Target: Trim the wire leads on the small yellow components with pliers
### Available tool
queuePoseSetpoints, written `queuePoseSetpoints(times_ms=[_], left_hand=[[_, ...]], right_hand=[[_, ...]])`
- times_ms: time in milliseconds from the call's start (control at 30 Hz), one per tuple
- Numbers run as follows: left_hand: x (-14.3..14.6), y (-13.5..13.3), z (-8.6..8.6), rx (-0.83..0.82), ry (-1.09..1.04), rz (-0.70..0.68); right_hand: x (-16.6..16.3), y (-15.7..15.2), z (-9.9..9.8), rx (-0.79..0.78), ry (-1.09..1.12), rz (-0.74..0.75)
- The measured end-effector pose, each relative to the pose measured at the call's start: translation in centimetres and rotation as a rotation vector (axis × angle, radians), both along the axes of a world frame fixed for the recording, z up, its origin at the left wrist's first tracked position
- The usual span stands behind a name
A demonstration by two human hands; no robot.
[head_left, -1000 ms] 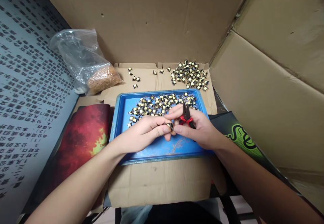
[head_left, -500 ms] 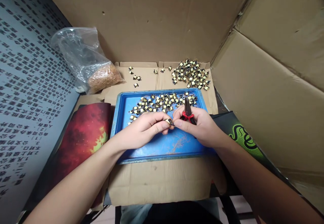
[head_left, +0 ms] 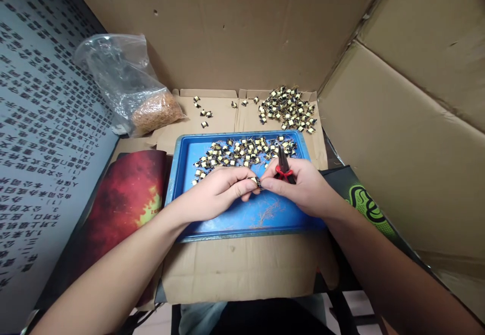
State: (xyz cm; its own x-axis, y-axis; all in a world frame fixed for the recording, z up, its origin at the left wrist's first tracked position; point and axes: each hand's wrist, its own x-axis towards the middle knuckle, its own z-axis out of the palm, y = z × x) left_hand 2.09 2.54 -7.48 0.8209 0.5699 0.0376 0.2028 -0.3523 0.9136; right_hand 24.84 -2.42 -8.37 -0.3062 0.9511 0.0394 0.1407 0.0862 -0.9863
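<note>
Between the thumb and fingers of my left hand (head_left: pixel 222 191) is a small transformer (head_left: pixel 255 179), wound in yellow tape with black ends and thin wires. The fingertips of my right hand (head_left: pixel 303 181) are pinched together at its wire side; whether they grip a wire is too small to tell. Tucked in that same hand are red-handled pliers (head_left: pixel 283 165), dark jaws pointing up and away. Both hands are over a blue tray (head_left: pixel 242 234). Many similar transformers (head_left: pixel 246 150) lie across its far half, and copper wire scraps (head_left: pixel 273 211) lie nearer me.
Behind the tray, a heap of transformers (head_left: pixel 288 107) sits on cardboard (head_left: pixel 223 120), with several loose ones to its left. A clear plastic bag (head_left: pixel 155 110) of copper-coloured wire stands at the back left. Cardboard walls (head_left: pixel 235 32) rise behind and right; a printed sheet (head_left: pixel 34 123) covers the left.
The right fingertips have shifted slightly right, and the transformer's black end shows a little more. Both hands keep their holds; the whole view has shifted slightly.
</note>
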Motion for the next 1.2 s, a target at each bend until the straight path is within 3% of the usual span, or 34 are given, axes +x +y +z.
queuePoseSetpoints(times_ms=[267,733,1033,1200], left_hand=[[-0.17,0.2,-0.35,-0.001,-0.016,-0.038],[0.12,-0.16,-0.21,0.063,0.061,0.027],[0.32,-0.35,0.57,0.053,0.045,0.011],[-0.18,-0.25,0.48,0.064,0.073,-0.006]], right_hand=[[-0.35,-0.26,0.12,-0.008,-0.065,-0.028],[-0.86,-0.92,0.3,0.028,-0.179,-0.062],[-0.16,-0.48,0.01,-0.055,0.061,0.004],[-0.73,-0.48,-0.02,-0.106,0.083,-0.004]])
